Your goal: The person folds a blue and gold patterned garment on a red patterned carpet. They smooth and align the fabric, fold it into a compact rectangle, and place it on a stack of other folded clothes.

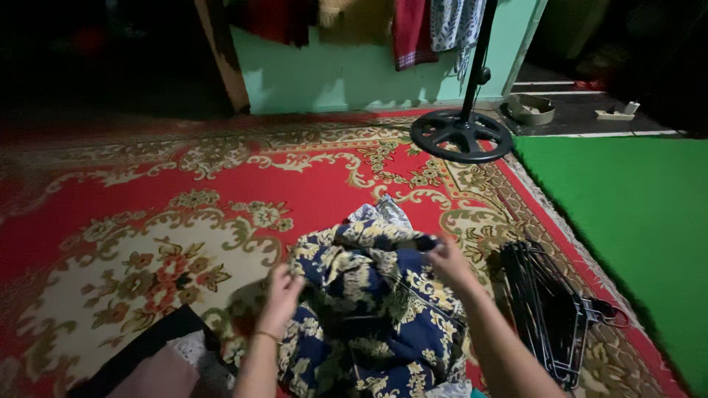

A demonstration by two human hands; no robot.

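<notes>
Both hands (284,293) (448,259) gripping garment (369,309), lengthwise toward viewer

Left hand (282,291) and right hand (448,262) grip a navy floral garment (369,309) over the red carpet (147,221).

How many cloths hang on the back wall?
4, in a row along the top edge: a dark red cloth, a tan cloth, a red towel, and a patterned white cloth. More may hang above the frame.
</notes>
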